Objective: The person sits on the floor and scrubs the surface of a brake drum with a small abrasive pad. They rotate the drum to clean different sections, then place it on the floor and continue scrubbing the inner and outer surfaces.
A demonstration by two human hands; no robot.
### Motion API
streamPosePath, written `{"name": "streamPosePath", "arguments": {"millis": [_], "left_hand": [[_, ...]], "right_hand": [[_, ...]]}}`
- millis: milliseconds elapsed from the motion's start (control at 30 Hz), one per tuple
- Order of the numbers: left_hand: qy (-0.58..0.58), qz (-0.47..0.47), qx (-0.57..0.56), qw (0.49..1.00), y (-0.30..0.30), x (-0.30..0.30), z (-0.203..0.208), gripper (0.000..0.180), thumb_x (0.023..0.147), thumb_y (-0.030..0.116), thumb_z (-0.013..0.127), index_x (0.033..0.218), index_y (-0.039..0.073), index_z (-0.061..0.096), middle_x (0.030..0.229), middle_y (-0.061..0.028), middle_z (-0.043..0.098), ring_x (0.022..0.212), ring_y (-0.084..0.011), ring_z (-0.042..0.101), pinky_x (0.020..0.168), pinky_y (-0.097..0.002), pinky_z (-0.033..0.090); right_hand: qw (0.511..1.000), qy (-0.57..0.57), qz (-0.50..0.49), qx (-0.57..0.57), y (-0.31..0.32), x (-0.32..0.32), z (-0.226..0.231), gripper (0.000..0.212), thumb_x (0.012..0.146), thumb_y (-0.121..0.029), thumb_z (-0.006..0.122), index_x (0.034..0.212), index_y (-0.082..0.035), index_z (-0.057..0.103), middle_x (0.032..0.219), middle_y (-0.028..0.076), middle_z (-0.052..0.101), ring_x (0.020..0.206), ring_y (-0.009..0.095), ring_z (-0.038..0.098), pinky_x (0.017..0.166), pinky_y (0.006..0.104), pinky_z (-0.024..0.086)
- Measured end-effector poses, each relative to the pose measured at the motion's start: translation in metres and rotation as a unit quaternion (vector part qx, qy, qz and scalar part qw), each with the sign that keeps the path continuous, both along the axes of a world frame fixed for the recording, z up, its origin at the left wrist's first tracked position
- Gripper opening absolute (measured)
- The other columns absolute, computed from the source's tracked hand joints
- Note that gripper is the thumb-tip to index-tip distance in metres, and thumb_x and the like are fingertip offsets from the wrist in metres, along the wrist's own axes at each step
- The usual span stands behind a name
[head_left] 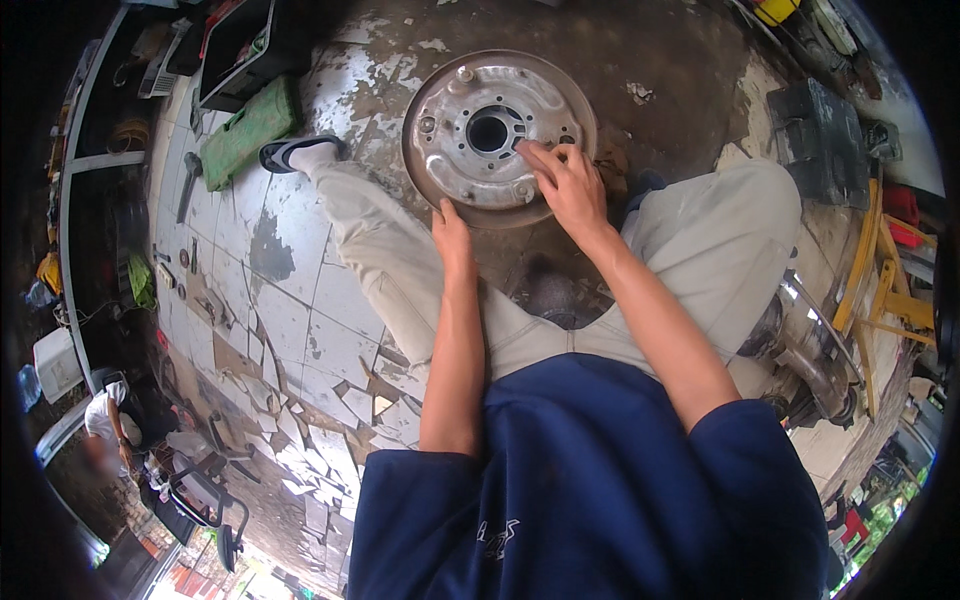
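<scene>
Between my knees is a round metal drum-brake backing plate (480, 182), with a dark hole at its centre and several smaller holes around it. Its near rim is held by my left hand (450, 235), the thumb at the edge and the other fingers mostly hidden. My right hand (572, 185) reaches over the plate from the right. Its fingers are pinched together just right of the centre hole; whatever sits in the fingertips is too small to make out.
A green case (250, 135) and an open black box (238, 55) lie to the left, near a hammer-like tool (189, 185). Broken tiles (320, 455) cover the floor lower left. At right are a dark case (822, 145) and a yellow metal frame (895, 300). Another person (108, 420) is far left.
</scene>
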State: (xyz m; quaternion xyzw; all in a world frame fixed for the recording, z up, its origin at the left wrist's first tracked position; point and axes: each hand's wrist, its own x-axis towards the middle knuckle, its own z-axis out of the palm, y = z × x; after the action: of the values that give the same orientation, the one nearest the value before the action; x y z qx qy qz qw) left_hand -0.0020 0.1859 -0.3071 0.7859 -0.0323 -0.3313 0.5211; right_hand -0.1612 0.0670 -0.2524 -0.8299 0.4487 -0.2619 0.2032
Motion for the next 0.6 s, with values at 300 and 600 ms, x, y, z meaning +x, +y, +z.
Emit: {"name": "streamPosePath", "arguments": {"millis": [300, 600], "left_hand": [[-0.017, -0.035, 0.048, 0.998, -0.002, 0.016, -0.020, 0.072, 0.105, 0.051, 0.031, 0.141, -0.011, 0.043, 0.144, -0.0238, 0.049, 0.132, -0.0313, 0.049, 0.109, -0.0367, 0.037], [-0.045, -0.034, 0.046, 0.997, -0.004, 0.010, -0.015, 0.078, 0.103, 0.056, 0.031, 0.143, -0.010, 0.040, 0.147, -0.0254, 0.045, 0.136, -0.0354, 0.043, 0.112, -0.0382, 0.032]], "right_hand": [[0.994, 0.085, 0.034, -0.055, 0.000, -0.004, 0.003, 0.044, 0.086, -0.017, 0.069, 0.127, -0.030, 0.064, 0.106, 0.003, 0.059, 0.101, 0.024, 0.056, 0.085, 0.0440, 0.041], [0.993, 0.075, 0.081, -0.039, 0.005, 0.000, 0.005, 0.042, 0.086, -0.013, 0.066, 0.124, -0.031, 0.066, 0.099, 0.005, 0.057, 0.099, 0.025, 0.056, 0.084, 0.0453, 0.044]]}}
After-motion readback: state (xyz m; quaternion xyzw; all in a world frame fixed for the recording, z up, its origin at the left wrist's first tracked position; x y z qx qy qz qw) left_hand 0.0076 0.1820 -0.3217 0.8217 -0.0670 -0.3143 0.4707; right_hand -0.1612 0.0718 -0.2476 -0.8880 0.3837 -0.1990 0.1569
